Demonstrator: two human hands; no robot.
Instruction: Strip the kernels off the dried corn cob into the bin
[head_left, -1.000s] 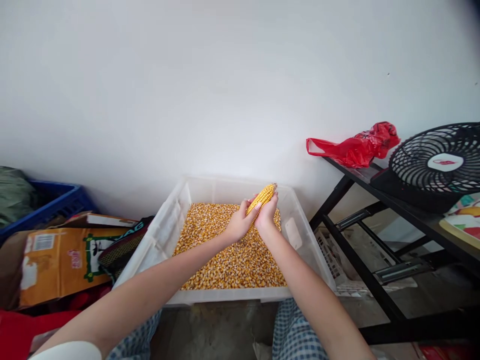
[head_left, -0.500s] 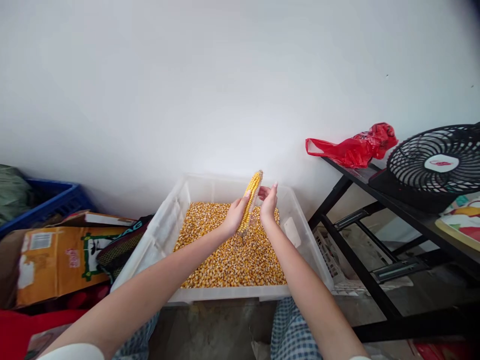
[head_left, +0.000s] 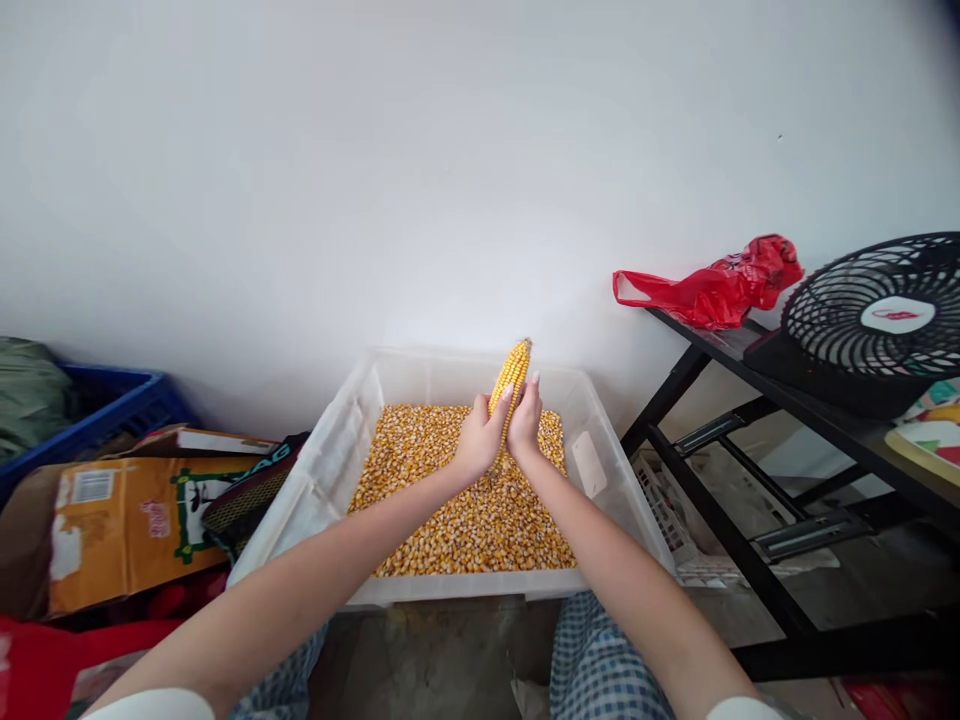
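Observation:
An ear of corn [head_left: 513, 368] with yellow kernels stands tilted above the bin, its tip pointing up and away from me. My left hand [head_left: 480, 436] is closed around its left side, thumb along the front. Against the right side presses my right hand [head_left: 525, 418], fingers wrapped behind the cob and partly hidden. Below both hands, loose corn kernels [head_left: 465, 540] cover the floor of a translucent plastic bin [head_left: 319, 470]. The cob's lower end shows between my wrists.
On the right, a black table frame [head_left: 720, 500] carries a red plastic bag [head_left: 705, 295] and a black fan [head_left: 862, 330]. To the left are a torn cardboard box [head_left: 127, 530] and a blue crate [head_left: 124, 410]. A white wall [head_left: 450, 180] rises behind the bin.
My right hand has come in from beside the corn and now grips it. The left hand keeps its hold, and the view has shifted slightly.

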